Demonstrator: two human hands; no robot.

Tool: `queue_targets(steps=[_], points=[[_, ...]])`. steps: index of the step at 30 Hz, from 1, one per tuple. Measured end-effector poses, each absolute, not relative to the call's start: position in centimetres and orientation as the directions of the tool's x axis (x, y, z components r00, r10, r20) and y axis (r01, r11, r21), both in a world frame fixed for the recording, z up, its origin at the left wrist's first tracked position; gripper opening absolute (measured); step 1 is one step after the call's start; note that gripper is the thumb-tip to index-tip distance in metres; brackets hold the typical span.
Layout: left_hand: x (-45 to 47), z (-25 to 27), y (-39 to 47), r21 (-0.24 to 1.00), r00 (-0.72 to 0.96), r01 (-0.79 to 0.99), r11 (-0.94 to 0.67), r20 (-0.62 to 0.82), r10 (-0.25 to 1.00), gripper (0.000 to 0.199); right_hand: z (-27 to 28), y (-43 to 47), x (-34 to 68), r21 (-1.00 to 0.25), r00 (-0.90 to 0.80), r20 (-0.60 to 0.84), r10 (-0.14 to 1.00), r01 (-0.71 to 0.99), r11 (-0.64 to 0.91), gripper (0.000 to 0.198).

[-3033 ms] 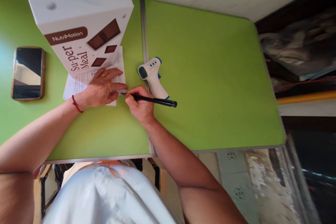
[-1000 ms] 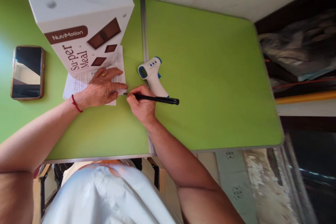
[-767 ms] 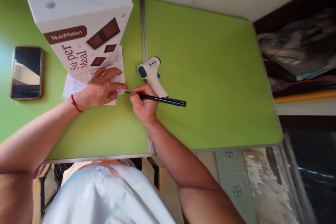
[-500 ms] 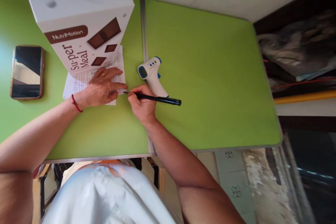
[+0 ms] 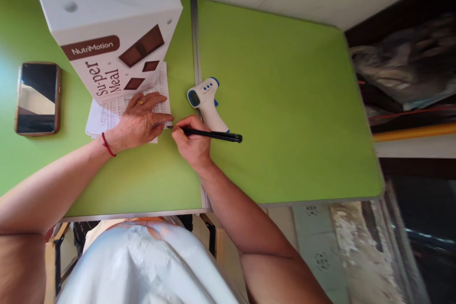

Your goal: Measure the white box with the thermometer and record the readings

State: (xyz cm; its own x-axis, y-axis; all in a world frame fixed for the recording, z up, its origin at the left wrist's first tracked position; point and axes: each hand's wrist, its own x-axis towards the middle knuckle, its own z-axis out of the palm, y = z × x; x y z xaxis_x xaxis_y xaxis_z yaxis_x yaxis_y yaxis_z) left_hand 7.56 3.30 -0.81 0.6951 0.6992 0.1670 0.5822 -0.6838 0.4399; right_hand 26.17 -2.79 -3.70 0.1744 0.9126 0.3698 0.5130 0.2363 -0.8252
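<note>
My right hand grips a black pen, its tip at the right edge of some paper sheets covered in small writing. Fingers spread, my left hand lies flat on the sheets and holds nothing; a ring and a red wrist cord show on it. Just behind that hand a tall white box with brown print stands over the papers and hides their far part. Beyond my right hand lies a white and blue infrared thermometer, its handle partly behind the hand and pen.
A phone in a brown case lies at the left of the green table. A metal seam crosses the tabletop. A wall rises behind it, and a shelf with plastic-wrapped items stands off the right edge.
The pen has shifted slightly to the left with my right hand. My left wrist has moved a little to the right, while its fingers stay in place on the paper.
</note>
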Motion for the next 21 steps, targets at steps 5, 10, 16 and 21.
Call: queue_targets(steps=[5,10,16,21], points=[[7.63,-0.91,3.24,0.453,0.684,0.584,-0.673,0.17,0.709,0.036,-3.66,-2.82,26.3,-0.847,0.202,0.329,0.922,0.495,0.194,0.013],[7.67,-0.81,3.23,0.46,0.683,0.59,-0.664,0.154,0.714,0.037,-3.77,-2.81,26.25,-0.826,0.19,0.34,0.921,0.528,0.196,0.012],[7.72,-0.53,3.13,0.462,0.682,0.597,-0.656,0.137,0.718,0.037,-3.98,-2.76,26.26,-0.821,0.163,0.364,0.917,0.522,0.232,0.011],[7.71,-0.58,3.19,0.452,0.685,0.594,-0.666,0.151,0.713,0.036,-3.83,-2.78,26.23,-0.814,0.179,0.348,0.92,0.545,0.202,0.011]])
